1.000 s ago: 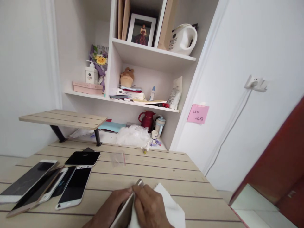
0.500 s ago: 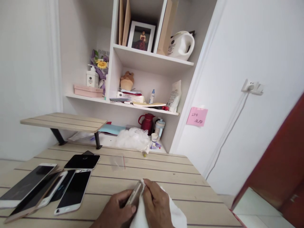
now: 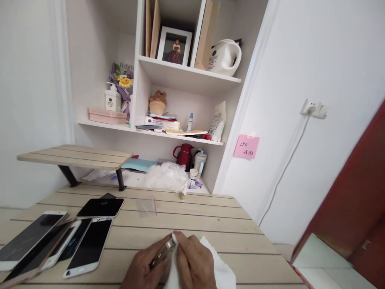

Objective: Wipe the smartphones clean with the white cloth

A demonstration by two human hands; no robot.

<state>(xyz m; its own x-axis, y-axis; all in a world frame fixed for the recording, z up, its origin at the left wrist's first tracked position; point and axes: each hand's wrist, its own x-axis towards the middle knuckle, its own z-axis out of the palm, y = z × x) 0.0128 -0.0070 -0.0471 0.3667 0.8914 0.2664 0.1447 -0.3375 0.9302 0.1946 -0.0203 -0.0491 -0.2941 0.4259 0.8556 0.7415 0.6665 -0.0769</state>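
- At the near side of the pale wood-plank tabletop (image 3: 255,263), here's the action: the left hand (image 3: 143,265) has its fingers wrapped around a slim, silvery-edged phone (image 3: 162,254), a proper grasp!
- Tight alongside, the right hand (image 3: 196,261) bunches a soft white cloth (image 3: 224,273) in its fingers and holds it right up against the phone's far end.
- That phone sits between the two hands, tipped up on its edge, much of it hidden behind fingers.
- Loose cloth spills out to the right of the right hand, over the planks.
- Away to the left, well apart from the hands, a white-framed phone with a black screen (image 3: 89,247) lies flat.
- Just beyond it, a black phone with rounded corners (image 3: 100,207); out at far left, a white phone with a grey screen (image 3: 30,237).
- Farther ahead, a small clear plastic bag with a red strip (image 3: 147,207) lies flat, near a crumpled heap of translucent white plastic (image 3: 165,176).
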